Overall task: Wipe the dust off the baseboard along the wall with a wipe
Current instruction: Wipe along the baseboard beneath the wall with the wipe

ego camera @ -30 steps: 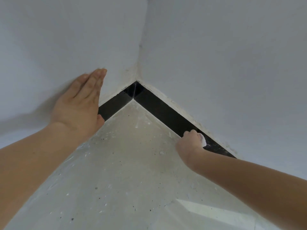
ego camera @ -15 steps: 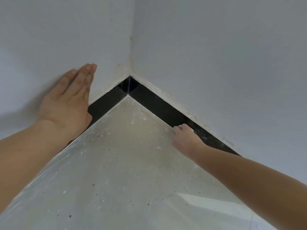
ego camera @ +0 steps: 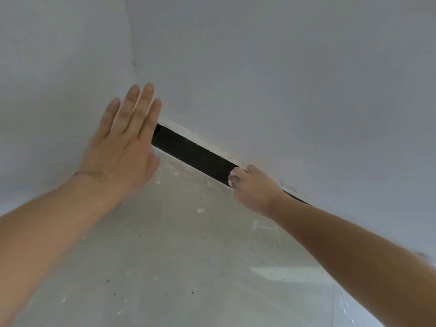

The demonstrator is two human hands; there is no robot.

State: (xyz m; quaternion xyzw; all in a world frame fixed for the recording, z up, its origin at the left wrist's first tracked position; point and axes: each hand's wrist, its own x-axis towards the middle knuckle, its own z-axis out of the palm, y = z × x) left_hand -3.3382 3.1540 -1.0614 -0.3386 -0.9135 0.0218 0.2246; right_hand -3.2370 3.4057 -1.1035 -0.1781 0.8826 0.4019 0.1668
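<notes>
white wall corner, wipe (ego camera: 234,173) in right hand (ego camera: 256,188) grip, against baseboard (ego camera: 193,155)

No text, label, brand, number or sign can be read anywhere: the walls (ego camera: 283,67), the black baseboard (ego camera: 193,152) and the speckled floor (ego camera: 188,267) carry no lettering.

The left hand (ego camera: 120,147) is flat and open, fingers straight, together and pointing up, forearm bare. The right hand (ego camera: 253,187) is curled closed, knuckles up, at the end of an outstretched bare arm.
</notes>
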